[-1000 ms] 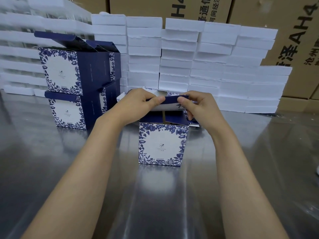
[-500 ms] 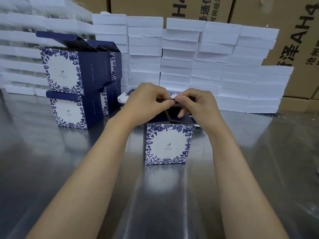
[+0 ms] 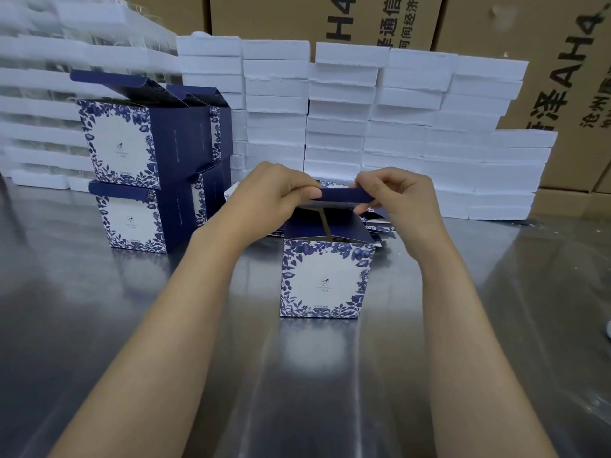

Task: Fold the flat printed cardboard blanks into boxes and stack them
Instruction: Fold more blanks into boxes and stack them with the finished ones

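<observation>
Fingers on both sides are pinched onto the same dark blue lid flap (image 3: pixel 340 195): left hand (image 3: pixel 267 196) has its thumb and curled fingers on the left end, right hand (image 3: pixel 400 196) does the same on the right end. The flap's long axis runs straight left to right between them, and it sits directly above the open top of the box (image 3: pixel 325 279), which is standing upright on the shiny metal table (image 3: pixel 99 325) right below the hands. So the flap only has to go down and toward the person to close, I'd guess, with both hands about equally close.

Behind the box there's a pile of flat blanks (image 3: pixel 380 226), partly hidden by the right hand. Off to the left, well apart, are the finished boxes (image 3: pixel 152 166), stacked two high with lids up. White foam slabs (image 3: pixel 363 127) are stacked along the back.

Writing: the box fronts have a small logo and text too tiny to read. The brown cartons (image 3: pixel 545 61) behind show "AH4" plus Chinese characters, including 通信 and 沧州.
</observation>
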